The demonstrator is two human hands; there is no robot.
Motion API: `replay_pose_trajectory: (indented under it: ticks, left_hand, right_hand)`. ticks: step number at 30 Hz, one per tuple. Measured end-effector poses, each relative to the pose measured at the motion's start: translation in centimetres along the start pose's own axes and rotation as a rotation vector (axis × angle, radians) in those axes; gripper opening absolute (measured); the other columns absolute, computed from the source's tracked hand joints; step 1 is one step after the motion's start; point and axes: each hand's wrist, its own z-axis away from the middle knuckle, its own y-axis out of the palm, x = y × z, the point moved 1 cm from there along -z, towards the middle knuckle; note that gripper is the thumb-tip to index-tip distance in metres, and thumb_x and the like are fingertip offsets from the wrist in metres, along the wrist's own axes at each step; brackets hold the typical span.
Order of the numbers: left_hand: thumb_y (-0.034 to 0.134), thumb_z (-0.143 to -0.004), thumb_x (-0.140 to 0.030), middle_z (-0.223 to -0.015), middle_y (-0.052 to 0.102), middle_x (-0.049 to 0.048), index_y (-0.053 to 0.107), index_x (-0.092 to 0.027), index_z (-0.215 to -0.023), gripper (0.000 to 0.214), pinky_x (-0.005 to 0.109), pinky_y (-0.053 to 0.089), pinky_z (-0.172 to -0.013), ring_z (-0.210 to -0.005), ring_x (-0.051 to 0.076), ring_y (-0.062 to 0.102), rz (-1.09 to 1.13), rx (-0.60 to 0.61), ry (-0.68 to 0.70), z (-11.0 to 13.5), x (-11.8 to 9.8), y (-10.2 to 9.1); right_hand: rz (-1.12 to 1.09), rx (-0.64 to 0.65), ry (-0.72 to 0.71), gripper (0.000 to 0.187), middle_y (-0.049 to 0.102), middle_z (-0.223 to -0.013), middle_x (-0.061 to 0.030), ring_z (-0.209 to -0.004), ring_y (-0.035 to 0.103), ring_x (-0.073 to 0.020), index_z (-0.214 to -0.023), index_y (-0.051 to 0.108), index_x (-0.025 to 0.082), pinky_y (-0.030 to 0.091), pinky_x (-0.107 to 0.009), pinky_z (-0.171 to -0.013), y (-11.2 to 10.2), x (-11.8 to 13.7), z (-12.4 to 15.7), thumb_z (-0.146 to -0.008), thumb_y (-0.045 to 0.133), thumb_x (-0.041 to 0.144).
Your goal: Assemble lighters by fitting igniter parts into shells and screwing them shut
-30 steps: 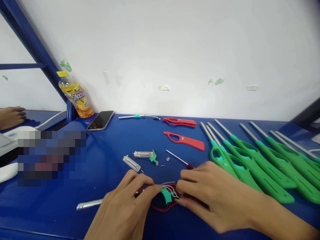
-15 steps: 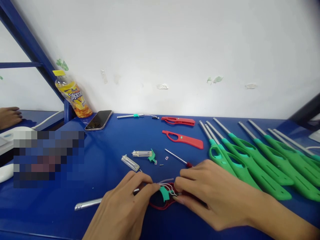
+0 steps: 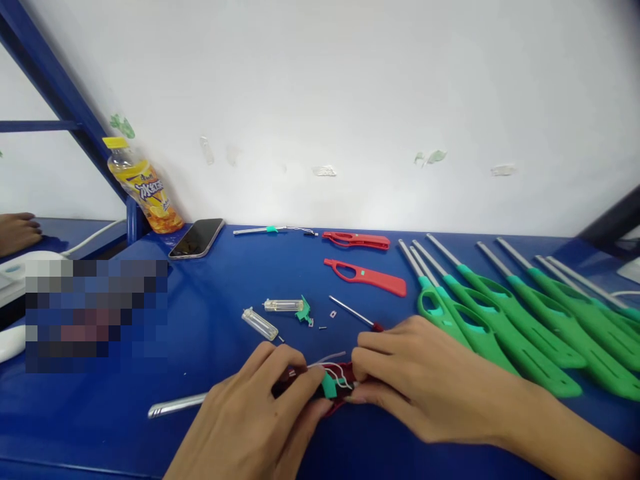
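Between my hands lies a half-open red lighter casing [image 3: 345, 369], with a green trigger [image 3: 329, 385] and loose white wires [image 3: 334, 367] inside. My left hand [image 3: 250, 407] is closed on its front part, thumb and fingertips by the trigger. A metal lighter tube [image 3: 177, 405] sticks out to the left from under that hand. My right hand [image 3: 425, 383] pinches the casing just right of the trigger, its thumb near the wire ends. My hands hide much of the casing. Ahead are two clear fuel tanks [image 3: 260, 324], one with a green fitting [image 3: 303, 311], and a screwdriver [image 3: 353, 312].
Red casing halves [image 3: 367, 277] lie farther back, near a lighter tube with wires [image 3: 273, 229]. Several green lighters [image 3: 505, 320] fill the right side. A phone [image 3: 197, 239] and a drink bottle [image 3: 145, 190] stand back left. Another person's hand [image 3: 19, 233] shows at the far left.
My left thumb and fingers have shifted right and now press around the green trigger, covering more of the casing's loop. My right hand stays nearly in place at the casing.
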Motion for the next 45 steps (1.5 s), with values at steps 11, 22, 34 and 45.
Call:
replay_pose_trajectory:
  ticks: [11,22,34,45]
  left_hand:
    - [0.052,-0.109,-0.021,-0.105,0.068,0.0036,0.064,-0.025,-0.117,0.015,0.034,0.064,-0.067,-0.090,0.023,0.069,0.002,0.020,-0.012,-0.1,0.1,0.3]
    - [0.055,-0.107,-0.019,-0.102,0.067,0.0035,0.064,-0.024,-0.113,0.012,0.032,0.062,-0.067,-0.089,0.022,0.068,0.010,0.028,0.003,0.0,0.2,0.2]
    - [0.045,-0.103,-0.007,-0.111,0.071,0.0041,0.065,-0.028,-0.129,0.039,0.029,0.064,-0.074,-0.091,0.020,0.069,0.011,-0.100,0.042,0.4,1.1,-1.3]
    - [0.050,-0.107,-0.022,-0.107,0.074,0.0014,0.073,-0.031,-0.113,0.026,0.034,0.064,-0.077,-0.092,0.022,0.074,-0.013,-0.017,-0.068,1.6,3.5,-2.2]
  right_hand:
    - [-0.002,0.027,0.018,0.026,0.062,-0.082,0.0048,-0.066,0.059,-0.0159,-0.092,0.056,0.025,0.022,-0.036,-0.057,0.0,0.2,-0.1,-0.114,0.045,0.035]
    - [0.011,0.080,0.017,0.024,0.060,-0.083,0.0038,-0.067,0.059,-0.0163,-0.089,0.052,0.025,0.022,-0.036,-0.056,-0.1,0.4,-0.1,-0.112,0.045,0.027]
    - [0.025,-0.144,-0.008,0.031,0.060,-0.077,0.0035,-0.059,0.048,-0.0147,-0.092,0.061,0.024,0.024,-0.035,-0.056,0.0,0.3,0.2,-0.114,0.041,0.031]
    - [0.142,-0.213,0.002,0.033,0.068,-0.091,0.0003,-0.063,0.058,-0.0165,-0.105,0.065,0.025,0.026,-0.035,-0.053,0.4,-0.1,0.0,-0.115,0.034,0.028]
